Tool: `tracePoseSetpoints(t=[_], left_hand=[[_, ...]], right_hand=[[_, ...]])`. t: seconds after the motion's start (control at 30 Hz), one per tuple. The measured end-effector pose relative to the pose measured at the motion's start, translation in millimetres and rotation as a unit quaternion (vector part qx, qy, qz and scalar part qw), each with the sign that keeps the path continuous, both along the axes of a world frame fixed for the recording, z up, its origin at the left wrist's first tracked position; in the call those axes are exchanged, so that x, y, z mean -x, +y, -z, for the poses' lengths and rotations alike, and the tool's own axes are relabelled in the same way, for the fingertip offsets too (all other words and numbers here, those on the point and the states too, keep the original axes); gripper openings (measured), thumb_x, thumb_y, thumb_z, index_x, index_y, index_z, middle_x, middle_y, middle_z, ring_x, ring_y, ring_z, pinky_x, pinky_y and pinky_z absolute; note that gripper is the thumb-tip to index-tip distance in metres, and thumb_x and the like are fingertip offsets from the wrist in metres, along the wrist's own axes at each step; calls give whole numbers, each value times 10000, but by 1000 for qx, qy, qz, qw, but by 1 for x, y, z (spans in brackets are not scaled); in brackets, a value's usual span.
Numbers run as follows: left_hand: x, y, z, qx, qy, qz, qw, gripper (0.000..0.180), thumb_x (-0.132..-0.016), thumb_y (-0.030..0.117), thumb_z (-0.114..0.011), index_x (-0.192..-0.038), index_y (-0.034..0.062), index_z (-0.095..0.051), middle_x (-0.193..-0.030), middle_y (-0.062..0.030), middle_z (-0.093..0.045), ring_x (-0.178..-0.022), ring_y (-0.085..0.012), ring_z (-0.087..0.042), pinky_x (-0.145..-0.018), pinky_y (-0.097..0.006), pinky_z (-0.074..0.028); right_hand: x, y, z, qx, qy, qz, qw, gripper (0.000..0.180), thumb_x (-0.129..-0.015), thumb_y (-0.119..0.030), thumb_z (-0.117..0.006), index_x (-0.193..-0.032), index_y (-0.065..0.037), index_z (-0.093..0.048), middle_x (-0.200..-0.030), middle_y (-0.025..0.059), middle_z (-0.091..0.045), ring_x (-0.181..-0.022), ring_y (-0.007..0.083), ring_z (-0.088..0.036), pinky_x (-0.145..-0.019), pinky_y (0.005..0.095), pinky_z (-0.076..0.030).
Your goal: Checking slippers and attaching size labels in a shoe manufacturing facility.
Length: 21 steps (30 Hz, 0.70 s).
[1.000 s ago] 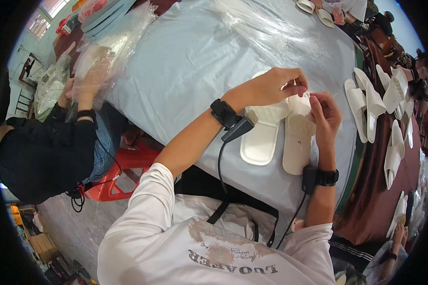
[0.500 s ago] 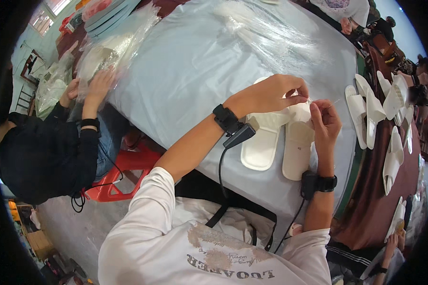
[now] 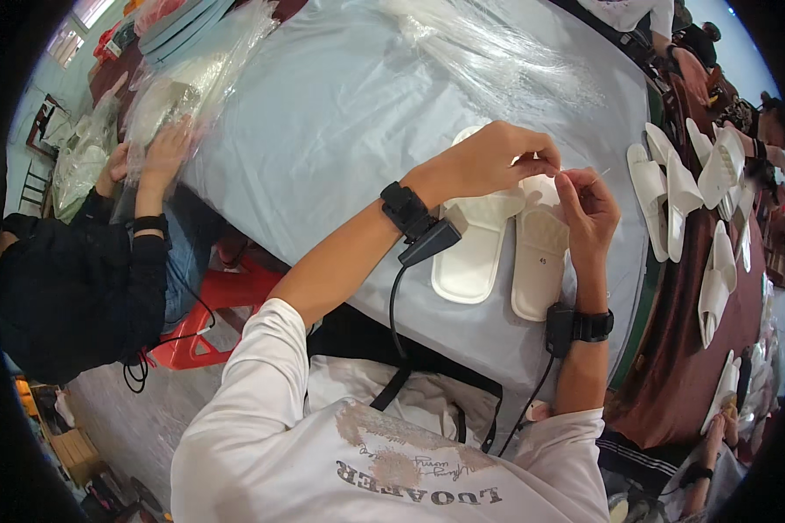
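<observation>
A pair of white slippers lies side by side on the cloth-covered table, the left slipper (image 3: 469,261) and the right slipper (image 3: 539,266), soles toward me. Above their straps my hands almost meet. My left hand (image 3: 506,161) has thumb and forefinger pinched together. My right hand (image 3: 591,209) is closed, its thumb against the curled fingers. A thin, pale strand (image 3: 607,173) sticks out beside the right fingers; its exact kind is too small to tell. It appears pinched between the fingertips of both hands, which partly cover the slippers' upper parts.
Clear plastic bags (image 3: 488,57) lie across the far table. At left a co-worker (image 3: 78,288) handles a plastic-wrapped bundle beside a red stool (image 3: 222,305). More white slippers (image 3: 672,187) rest on a dark red cloth (image 3: 672,383) to the right, where other people's hands show.
My fingertips stay together while the whole view shifts slightly. The pale strand now shows more plainly beside my right fingers. The co-worker's hands remain on the plastic bundle.
</observation>
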<state>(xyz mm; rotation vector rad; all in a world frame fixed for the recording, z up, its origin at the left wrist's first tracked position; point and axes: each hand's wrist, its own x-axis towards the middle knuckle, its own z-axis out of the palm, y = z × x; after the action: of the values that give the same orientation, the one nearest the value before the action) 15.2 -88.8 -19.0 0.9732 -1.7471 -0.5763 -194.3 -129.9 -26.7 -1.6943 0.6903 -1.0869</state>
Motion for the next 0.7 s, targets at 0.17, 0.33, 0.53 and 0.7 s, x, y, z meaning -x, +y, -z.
tracePoseSetpoints(t=[0.17,0.33,0.53,0.7], left_hand=[[2,0,-1,35,29,-1,999,132,-918,127,-724,-1015,38,-715,-864,-100,-740,-745,-208,-689,-694,-320,-540],[3,5,-5,-18,-7,-21,1000,148,-913,154,-747,-1026,60,-729,-891,-61,-741,-734,-169,-654,-668,-298,-521],[1,0,1,99,-42,-35,994,146,-887,159,-773,-1010,84,-746,-895,-40,-728,-761,-178,-657,-670,-310,-527],[1,-2,3,205,-119,-83,968,133,-841,152,-785,-959,101,-751,-862,-47,-712,-776,-240,-675,-675,-344,-536]], right_hand=[[3,1,-3,-10,-3,0,1000,83,-973,-60,-704,-1008,14,-698,-865,-61,-594,-747,0,-508,-643,162,-381],[5,0,-4,-31,11,-20,999,87,-973,-58,-702,-1026,10,-693,-864,-60,-584,-752,3,-502,-647,166,-377],[4,1,-2,3,12,-17,1000,80,-979,-48,-686,-1030,13,-688,-877,-52,-576,-778,11,-506,-663,172,-382],[0,2,-2,-7,38,18,999,83,-982,-71,-692,-1013,5,-679,-851,-67,-561,-749,8,-474,-646,174,-370]])
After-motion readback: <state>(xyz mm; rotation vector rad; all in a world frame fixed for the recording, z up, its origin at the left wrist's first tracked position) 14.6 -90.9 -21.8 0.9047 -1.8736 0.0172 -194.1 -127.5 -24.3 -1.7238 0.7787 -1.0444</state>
